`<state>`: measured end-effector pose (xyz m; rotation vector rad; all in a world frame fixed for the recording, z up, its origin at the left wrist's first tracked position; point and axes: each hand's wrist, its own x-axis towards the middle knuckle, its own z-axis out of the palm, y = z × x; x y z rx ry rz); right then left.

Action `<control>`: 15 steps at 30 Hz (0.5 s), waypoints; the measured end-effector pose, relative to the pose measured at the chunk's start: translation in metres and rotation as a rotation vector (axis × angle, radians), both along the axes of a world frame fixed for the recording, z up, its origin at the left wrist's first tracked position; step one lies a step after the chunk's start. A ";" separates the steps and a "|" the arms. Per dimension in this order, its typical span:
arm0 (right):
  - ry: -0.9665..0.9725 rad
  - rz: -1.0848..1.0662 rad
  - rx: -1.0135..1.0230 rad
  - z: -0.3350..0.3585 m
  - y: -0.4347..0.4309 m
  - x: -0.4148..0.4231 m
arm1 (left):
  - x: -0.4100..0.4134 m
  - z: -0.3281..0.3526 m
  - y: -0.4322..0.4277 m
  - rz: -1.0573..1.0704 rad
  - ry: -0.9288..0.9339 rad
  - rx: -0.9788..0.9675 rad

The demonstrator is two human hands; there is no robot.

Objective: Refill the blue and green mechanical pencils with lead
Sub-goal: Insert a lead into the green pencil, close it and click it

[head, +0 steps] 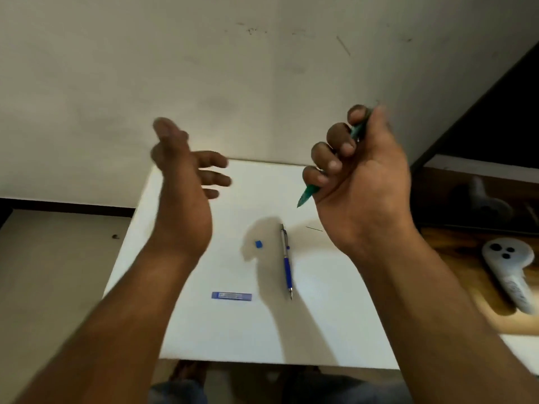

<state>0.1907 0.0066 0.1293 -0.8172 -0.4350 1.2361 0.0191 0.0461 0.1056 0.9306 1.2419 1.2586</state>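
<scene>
My right hand (358,170) is raised over the white table (204,330) and grips the green mechanical pencil (306,196) in its curled fingers, tip pointing down-left. My left hand (183,182) hovers at the left, blurred, fingers straight and holding nothing. The blue mechanical pencil (287,262) lies on the table between the hands, tip toward me. A small blue cap (258,244) lies just left of it. A blue lead case (231,295) lies flat nearer to me. A thin lead (314,228) lies on the table under my right hand.
A white handheld controller (509,266) lies on a wooden surface (455,258) to the right of the table. A pale wall stands behind the table. The floor shows at the left, my knees below the near table edge.
</scene>
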 end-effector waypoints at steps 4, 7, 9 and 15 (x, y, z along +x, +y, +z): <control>0.160 -0.061 -0.071 0.003 -0.002 0.012 | -0.003 -0.003 0.000 0.215 0.087 0.034; 0.205 -0.048 -0.086 0.007 -0.005 0.013 | 0.005 -0.001 -0.007 0.175 0.103 -0.007; 0.221 -0.041 -0.073 0.010 -0.006 0.013 | 0.009 0.000 -0.009 0.137 0.108 -0.020; 0.192 -0.023 -0.073 0.022 -0.008 0.010 | 0.010 0.001 -0.011 0.126 0.158 -0.009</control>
